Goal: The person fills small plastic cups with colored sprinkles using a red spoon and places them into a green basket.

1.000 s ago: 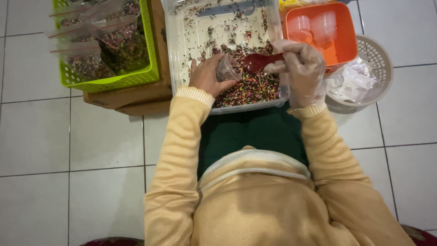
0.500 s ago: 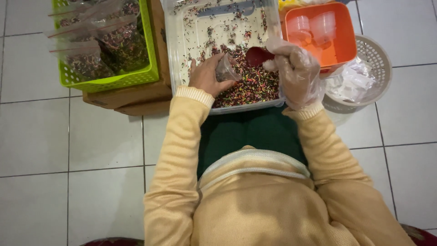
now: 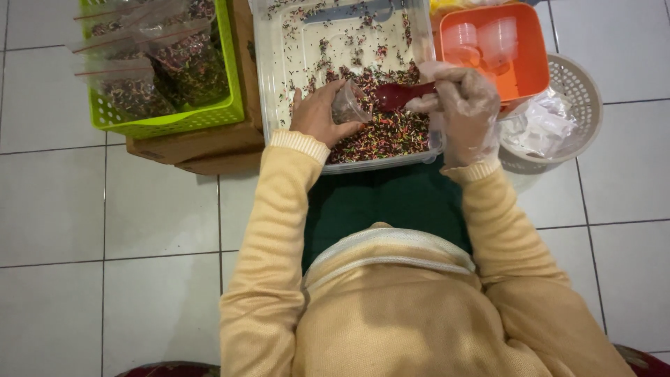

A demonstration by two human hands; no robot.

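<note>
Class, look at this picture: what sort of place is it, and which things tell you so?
Probably a home packing spot on a tiled floor: a clear tub of coloured sprinkles, a green basket of filled bags, and an orange tray of small cups.

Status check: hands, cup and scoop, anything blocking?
Left hand holds small clear cup. Gloved right hand holds red scoop at cup mouth, over sprinkles bin. Nothing blocking.

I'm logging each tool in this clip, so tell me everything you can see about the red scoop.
The red scoop looks like smooth, glossy plastic, dark red, with a rounded bowl and a flat handle. It lies roughly level over the clear tub of coloured sprinkles. The right hand, in a thin see-through glove, grips the handle, hiding its end. The bowl points at the small clear cup held by the left hand.
</note>
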